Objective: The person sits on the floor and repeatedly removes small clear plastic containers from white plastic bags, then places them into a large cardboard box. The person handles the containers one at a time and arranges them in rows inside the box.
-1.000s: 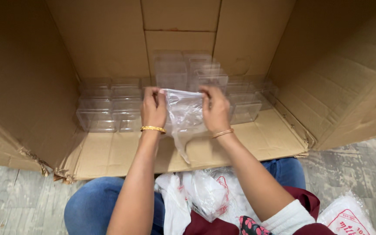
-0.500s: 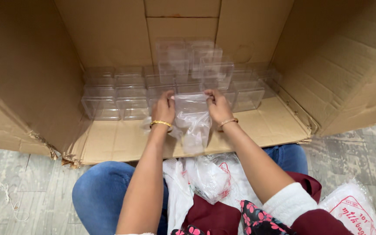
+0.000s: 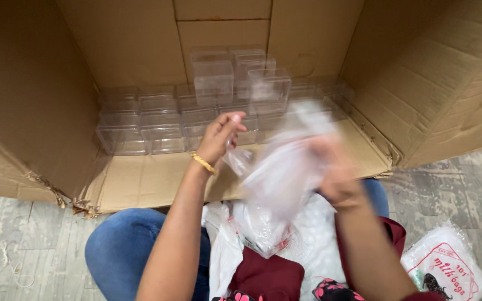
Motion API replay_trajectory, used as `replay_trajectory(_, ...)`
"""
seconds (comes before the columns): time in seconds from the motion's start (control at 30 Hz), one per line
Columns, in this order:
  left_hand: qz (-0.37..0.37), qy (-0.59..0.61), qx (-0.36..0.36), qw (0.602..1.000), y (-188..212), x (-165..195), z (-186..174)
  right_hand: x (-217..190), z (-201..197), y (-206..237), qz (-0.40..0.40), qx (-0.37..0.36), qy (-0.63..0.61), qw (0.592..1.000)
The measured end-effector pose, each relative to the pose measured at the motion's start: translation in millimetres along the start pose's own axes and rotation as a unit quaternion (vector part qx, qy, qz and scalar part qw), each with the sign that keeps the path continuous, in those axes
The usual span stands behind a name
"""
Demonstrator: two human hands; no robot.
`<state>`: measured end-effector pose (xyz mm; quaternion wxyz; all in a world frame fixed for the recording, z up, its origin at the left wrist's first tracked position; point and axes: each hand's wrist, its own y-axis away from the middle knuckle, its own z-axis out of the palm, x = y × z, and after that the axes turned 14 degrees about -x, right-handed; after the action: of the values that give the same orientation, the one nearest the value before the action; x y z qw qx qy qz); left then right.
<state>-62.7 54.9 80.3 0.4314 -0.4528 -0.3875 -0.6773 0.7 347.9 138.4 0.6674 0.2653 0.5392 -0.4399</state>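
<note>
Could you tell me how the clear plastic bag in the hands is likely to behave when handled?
The clear plastic bag is probably floppy: it hangs crumpled between the left hand and the blurred right hand. It looks thin and see-through, so likely very light and perhaps slippery.

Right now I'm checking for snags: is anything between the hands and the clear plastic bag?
Nothing visible. The left hand pinches the clear plastic bag at its edge; the blurred right hand grips its other side.
</note>
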Motion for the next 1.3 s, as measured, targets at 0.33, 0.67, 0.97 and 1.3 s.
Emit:
replay_trajectory(0.33,0.043,0.031,-0.065,0.996,-19,-4,11,13,-259,261,-0.107,0.74,0.119,0.653)
replay_trajectory(0.67,0.005,-0.003,-0.046,0.999,-15,3,27,-9,-369,137,-0.142,0.435,-0.103,0.883)
replay_trajectory(0.97,-0.016,-0.038,-0.086,0.995,-17,5,39,-6,-87,6,-0.117,0.067,0.472,0.871)
replay_trajectory(1.3,0.009,-0.035,-0.083,0.996,-20,5,39,55,-15,-56,0.089,-0.014,0.137,0.986)
